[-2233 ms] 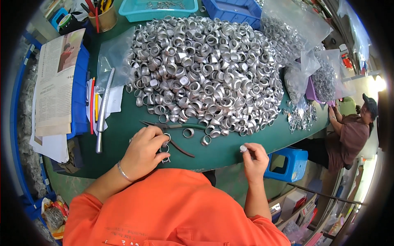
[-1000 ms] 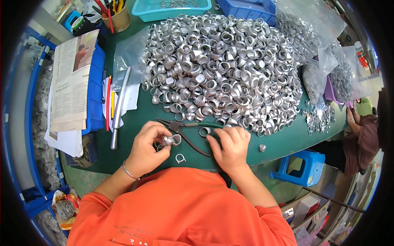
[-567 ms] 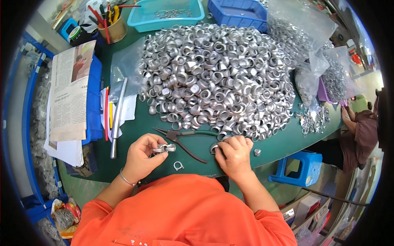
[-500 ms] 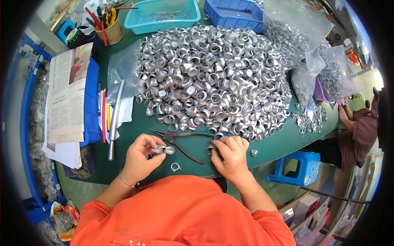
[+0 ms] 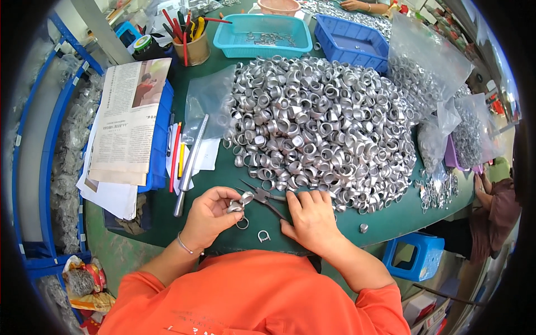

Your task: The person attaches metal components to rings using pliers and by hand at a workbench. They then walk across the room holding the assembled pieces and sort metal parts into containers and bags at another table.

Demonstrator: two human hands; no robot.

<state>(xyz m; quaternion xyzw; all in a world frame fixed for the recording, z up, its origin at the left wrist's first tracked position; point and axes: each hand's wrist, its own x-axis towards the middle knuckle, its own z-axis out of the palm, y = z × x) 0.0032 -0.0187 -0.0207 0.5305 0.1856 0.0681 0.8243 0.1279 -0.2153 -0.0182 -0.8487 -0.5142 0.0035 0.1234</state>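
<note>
My left hand (image 5: 211, 219) is closed, thumb and fingers pinching silver metal rings (image 5: 235, 206). Part of them hides behind the fingertips. Another ring (image 5: 242, 223) shows just below those fingers; whether it touches them I cannot tell. My right hand (image 5: 314, 222) curls over the handles of the pliers (image 5: 261, 196), whose slim jaws point toward the far left. Its fingers cover most of the handles. On the green tabletop in front of me lies a single open-topped ring (image 5: 263, 235). Beyond both hands rises a large heap of chunky silver rings (image 5: 318, 123).
A tapered metal rod (image 5: 192, 162) and pens lie left, beside a newspaper (image 5: 125, 123) over a blue bin. Turquoise (image 5: 262, 50) and blue baskets (image 5: 352, 47) stand behind the heap. One ring (image 5: 364, 228) sits near the table edge. A blue stool (image 5: 414, 254) and another person (image 5: 494, 223) are right.
The view has shifted, so the table appears farther right and lower. My right hand has moved left onto the pliers' handles; the ring at its fingertips no longer shows there. A ring now appears below my left fingers.
</note>
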